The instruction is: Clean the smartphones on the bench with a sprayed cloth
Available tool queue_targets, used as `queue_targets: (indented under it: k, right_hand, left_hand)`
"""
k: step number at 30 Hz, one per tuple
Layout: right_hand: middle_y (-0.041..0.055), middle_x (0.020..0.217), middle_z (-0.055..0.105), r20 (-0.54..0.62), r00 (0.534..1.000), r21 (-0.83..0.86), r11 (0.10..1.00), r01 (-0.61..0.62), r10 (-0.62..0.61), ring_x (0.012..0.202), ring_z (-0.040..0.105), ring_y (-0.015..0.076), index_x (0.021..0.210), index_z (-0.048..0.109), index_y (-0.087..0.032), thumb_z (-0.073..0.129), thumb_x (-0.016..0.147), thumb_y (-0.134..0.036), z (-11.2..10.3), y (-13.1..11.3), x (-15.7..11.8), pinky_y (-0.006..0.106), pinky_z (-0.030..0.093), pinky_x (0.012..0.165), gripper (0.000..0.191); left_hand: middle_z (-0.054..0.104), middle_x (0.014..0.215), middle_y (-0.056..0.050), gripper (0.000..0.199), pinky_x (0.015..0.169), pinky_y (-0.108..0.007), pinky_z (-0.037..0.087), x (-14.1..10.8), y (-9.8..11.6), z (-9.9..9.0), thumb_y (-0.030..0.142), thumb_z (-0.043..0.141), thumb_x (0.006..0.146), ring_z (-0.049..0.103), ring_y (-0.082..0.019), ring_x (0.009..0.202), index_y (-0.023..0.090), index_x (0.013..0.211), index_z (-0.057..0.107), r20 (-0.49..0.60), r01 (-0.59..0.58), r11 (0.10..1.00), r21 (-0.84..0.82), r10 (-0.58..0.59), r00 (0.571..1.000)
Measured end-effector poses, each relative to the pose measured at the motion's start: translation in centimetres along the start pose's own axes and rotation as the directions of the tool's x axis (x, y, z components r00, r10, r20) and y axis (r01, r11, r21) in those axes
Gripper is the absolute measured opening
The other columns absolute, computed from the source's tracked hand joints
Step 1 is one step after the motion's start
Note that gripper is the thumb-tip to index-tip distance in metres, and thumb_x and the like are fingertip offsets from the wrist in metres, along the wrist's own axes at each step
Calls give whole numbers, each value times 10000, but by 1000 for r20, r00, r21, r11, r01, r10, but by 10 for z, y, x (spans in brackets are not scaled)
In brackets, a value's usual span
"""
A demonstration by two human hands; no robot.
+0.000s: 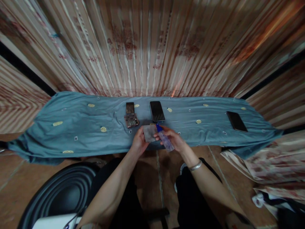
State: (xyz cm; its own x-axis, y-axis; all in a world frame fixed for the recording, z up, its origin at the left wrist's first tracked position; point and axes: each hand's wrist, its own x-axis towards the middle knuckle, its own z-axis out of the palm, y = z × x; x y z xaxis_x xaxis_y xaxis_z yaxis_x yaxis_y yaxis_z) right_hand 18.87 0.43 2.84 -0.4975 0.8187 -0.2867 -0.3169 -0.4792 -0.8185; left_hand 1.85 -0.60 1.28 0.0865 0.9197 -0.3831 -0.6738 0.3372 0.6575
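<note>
My left hand (pixel 138 142) grips a small pale grey square cloth (pixel 149 133), or a thin piece much like one, over the table's front edge. In my right hand (pixel 175 139) is a small clear bottle with a blue top (pixel 166 141), tilted with its top toward the square. The right fingertips come close to the square's right edge; whether they touch it I cannot tell. Just beyond my hands lies a dark-screened phone (pixel 157 111). Left of it is another phone (pixel 130 108), its lower part blurred out in the picture.
A blue-green patterned cloth (pixel 81 127) covers the long table. At its right end lies a dark flat tablet or phone (pixel 237 121). Striped curtains (pixel 143 47) hang behind. A round black ridged object (pixel 64 190) and a white box (pixel 56 221) stand at lower left.
</note>
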Motion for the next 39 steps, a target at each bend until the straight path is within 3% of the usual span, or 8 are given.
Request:
queue_targets:
  k: [4, 6, 9, 11, 15, 21, 29, 39]
  right_hand:
    - [25, 884, 755, -8, 1000, -177, 984, 15, -17, 650, 643, 153, 1309, 548, -244, 706, 681, -282, 3, 6, 2, 248, 499, 562, 650]
    - [16, 922, 746, -29, 994, -326, 941, 90, -106, 670, 631, 153, 1337, 541, -262, 740, 676, -286, 4, 9, 3, 256, 499, 589, 692]
    - [12, 1108, 713, -42, 947, -626, 748, 222, -317, 830, 643, 188, 1336, 561, -296, 723, 668, -199, 6, 14, 3, 302, 512, 746, 694]
    - [8, 1154, 698, -30, 922, -786, 579, 216, -385, 855, 641, 199, 1375, 530, -307, 656, 688, -136, 7, 16, 1, 338, 497, 834, 719]
    - [40, 1190, 689, 46, 922, -906, 372, 201, -384, 828, 650, 203, 1458, 432, -282, 540, 709, -74, 7, 20, -1, 366, 490, 870, 784]
    - [89, 1332, 614, 174, 912, -944, 202, 263, -372, 1061, 642, 239, 1488, 368, -253, 497, 735, -63, 2, 22, -1, 400, 473, 964, 787]
    - [111, 1203, 673, 152, 935, -969, 137, 205, -320, 931, 667, 226, 1415, 453, -204, 520, 755, -48, 2, 17, 0, 377, 504, 870, 681]
    - [98, 1271, 650, 230, 925, -954, 119, 276, -303, 1064, 643, 241, 1405, 454, -219, 511, 760, -57, -3, 22, 1, 397, 480, 938, 667]
  left_hand:
    - [712, 763, -86, 425, 670, -319, 497, -1, 1, 0, 507, 480, 894, 660, -220, 727, 140, 900, 694, 28, 17, 1000, 1, -17, 999]
    - [704, 739, -76, 445, 659, -305, 494, -1, 1, 0, 482, 412, 935, 653, -204, 703, 142, 898, 697, 18, 33, 999, 2, -33, 999]
    - [708, 748, -66, 434, 662, -293, 501, -1, 1, 2, 453, 389, 955, 657, -196, 730, 153, 917, 701, -10, 40, 999, -13, -40, 999]
    - [716, 779, -70, 411, 701, -306, 517, 0, 0, 3, 459, 427, 942, 665, -207, 788, 155, 920, 702, -16, 35, 999, -25, -35, 999]
    - [727, 830, -85, 394, 787, -338, 530, 0, -1, 5, 438, 443, 941, 675, -219, 845, 142, 893, 699, -27, 34, 998, -54, -35, 999]
    - [730, 844, -82, 412, 828, -325, 527, -5, -3, 9, 393, 379, 974, 679, -200, 864, 131, 898, 689, -20, 72, 995, -76, -74, 997]
    - [727, 831, -80, 486, 820, -332, 533, -9, -2, 12, 365, 263, 1004, 679, -191, 863, 132, 905, 678, 3, 125, 990, -62, -125, 992]
    - [733, 887, -95, 438, 811, -342, 537, -5, -5, 4, 403, 346, 978, 684, -208, 895, 132, 916, 684, 30, 127, 990, -66, -126, 992]
